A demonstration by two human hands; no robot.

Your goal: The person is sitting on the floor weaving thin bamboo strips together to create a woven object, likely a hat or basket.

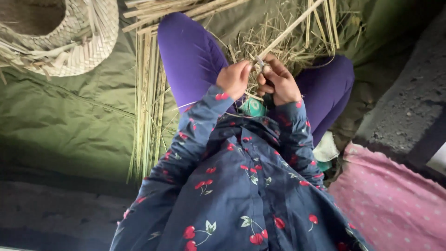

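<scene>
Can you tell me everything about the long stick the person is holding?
The long stick is a pale, straw-coloured strip, thin, straight and dry-looking, like split cane or reed. It slants from the top of the picture down to the person's lap. Its lower end sits between the left hand and right hand, which pinch it. Loose dry straw lies beneath it.

A woven basket [69, 42] sits on the green tarp [60, 116], a bundle of split strips [148, 107] beside it; a pink dotted cushion [395, 204] lies near a grey slab [409, 107].
</scene>
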